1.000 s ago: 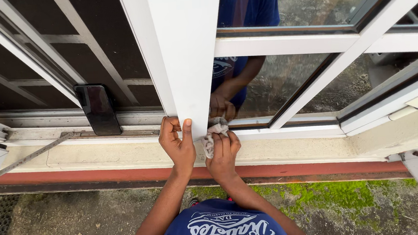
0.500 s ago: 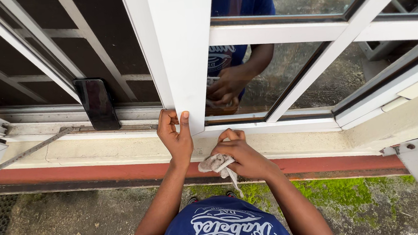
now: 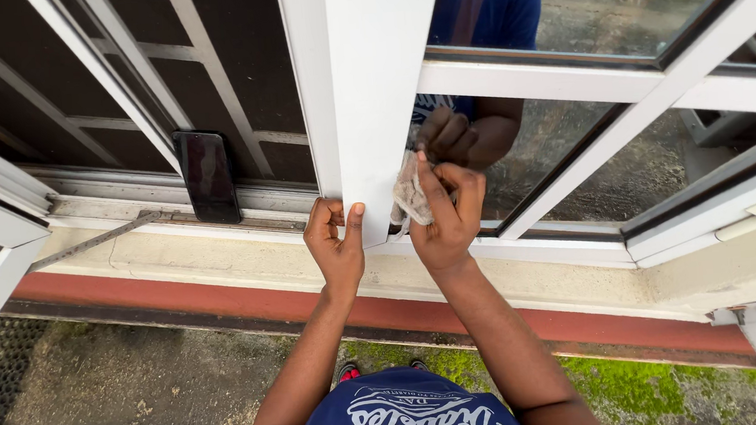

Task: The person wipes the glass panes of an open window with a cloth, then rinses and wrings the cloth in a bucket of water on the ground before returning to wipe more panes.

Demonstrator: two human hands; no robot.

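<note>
The white window frame (image 3: 377, 87) fills the top of the view, its wide upright post coming down to a pale concrete sill (image 3: 220, 256) with a red painted band (image 3: 178, 302) below it and mossy ground (image 3: 643, 380) under that. Compared with the picture 0.5 s ago, the whole view has shifted a little to the right and the post now sits further right. To the right of the post, the glass pane (image 3: 553, 149) reflects the person's blue shirt and arm. A dark phone (image 3: 207, 176) leans upright against the frame rail left of the post, as it did before. The left hand (image 3: 335, 243) is closed on the bottom end of the post, thumb on its front face and fingers curled behind the left edge, the same grip as earlier. The right hand (image 3: 444, 212) has risen: 0.5 s ago it was down over the sill with the rag hanging from it, and now it is up at the lower part of the glass, just right of the post. It grips the small grey rag (image 3: 410, 192), bunched between fingers and thumb and pressed against the post's right edge where it meets the pane.
</note>
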